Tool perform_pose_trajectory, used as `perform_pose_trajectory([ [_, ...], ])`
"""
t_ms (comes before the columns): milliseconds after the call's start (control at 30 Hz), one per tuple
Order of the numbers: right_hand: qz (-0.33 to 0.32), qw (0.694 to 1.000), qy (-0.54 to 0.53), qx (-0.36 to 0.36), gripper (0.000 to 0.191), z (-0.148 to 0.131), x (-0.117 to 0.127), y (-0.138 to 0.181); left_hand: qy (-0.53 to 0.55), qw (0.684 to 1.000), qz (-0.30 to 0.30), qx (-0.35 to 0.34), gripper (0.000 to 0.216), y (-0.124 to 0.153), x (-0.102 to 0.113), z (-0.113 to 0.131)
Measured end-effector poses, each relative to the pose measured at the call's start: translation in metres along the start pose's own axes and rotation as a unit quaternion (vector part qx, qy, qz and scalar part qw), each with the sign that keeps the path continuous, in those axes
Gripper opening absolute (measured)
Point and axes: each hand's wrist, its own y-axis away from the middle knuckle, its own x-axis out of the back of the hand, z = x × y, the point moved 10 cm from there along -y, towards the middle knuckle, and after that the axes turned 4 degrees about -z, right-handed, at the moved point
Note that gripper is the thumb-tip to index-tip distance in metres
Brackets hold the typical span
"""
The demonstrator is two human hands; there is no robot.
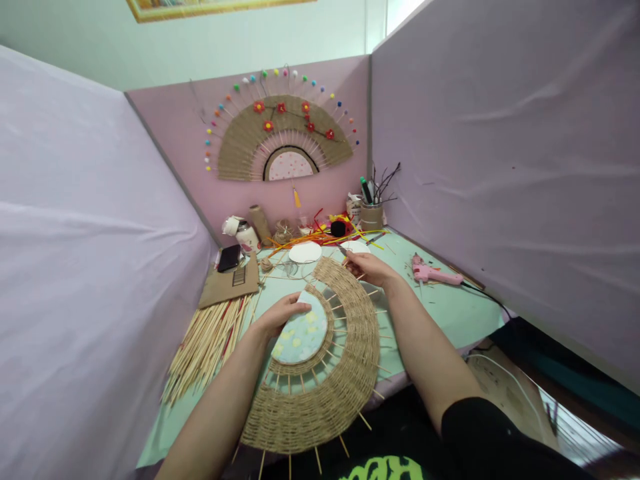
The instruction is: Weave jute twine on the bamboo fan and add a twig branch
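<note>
Left grip (pixel 278 316) partly hidden, picture frame (pixel 210 9) cropped

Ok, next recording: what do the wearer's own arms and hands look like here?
The left hand and right hand are ungloved, with no watch, bracelet or ring that I can make out. Both forearms are bare. A plain black sleeve shows on the right upper arm; any left sleeve is out of view.
</note>
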Motion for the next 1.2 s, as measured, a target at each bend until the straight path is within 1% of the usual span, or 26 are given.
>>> perform_pose_trajectory([
  [133,0.007,1.0,-0.004,0.013,0.049,-0.003,0.0,0.001,0.002,0.997,0.067,-0.047,0.038,0.008,0.018,0.016],
  [233,0.018,0.998,-0.006,0.055,0.053,-0.011,0.002,-0.001,-0.009,0.994,0.091,-0.059,0.037,0.013,0.027,0.021],
  [267,0.034,0.996,0.0,0.076,0.054,-0.014,0.005,-0.001,-0.014,0.994,0.093,-0.059,0.037,0.013,0.028,0.022],
  [333,0.089,0.988,0.031,0.122,0.055,-0.023,0.015,0.0,-0.024,0.994,0.089,-0.056,0.038,0.013,0.029,0.022],
  [433,0.171,0.963,0.102,0.181,0.055,-0.036,0.027,0.006,-0.033,0.995,0.079,-0.051,0.039,0.012,0.027,0.021],
  [500,0.192,0.951,0.134,0.202,0.055,-0.042,0.028,0.009,-0.033,0.995,0.08,-0.055,0.037,0.012,0.027,0.021],
  [600,0.186,0.946,0.153,0.218,0.053,-0.047,0.024,0.012,-0.026,0.993,0.096,-0.067,0.032,0.014,0.03,0.025],
  [733,0.166,0.949,0.149,0.223,0.052,-0.049,0.017,0.014,0.003,0.988,0.129,-0.09,0.028,0.017,0.037,0.03],
  [833,0.148,0.959,0.111,0.216,0.053,-0.047,0.014,0.013,0.036,0.982,0.15,-0.111,0.031,0.018,0.045,0.033],
  [933,0.131,0.968,0.064,0.202,0.054,-0.044,0.013,0.01,0.058,0.979,0.155,-0.122,0.035,0.019,0.05,0.034],
  [1067,0.103,0.977,0.011,0.189,0.055,-0.039,0.009,0.007,0.083,0.975,0.163,-0.126,0.034,0.02,0.051,0.034],
  [1200,0.058,0.984,0.006,0.169,0.056,-0.034,-0.001,0.004,0.099,0.971,0.171,-0.136,0.029,0.022,0.048,0.037],
])
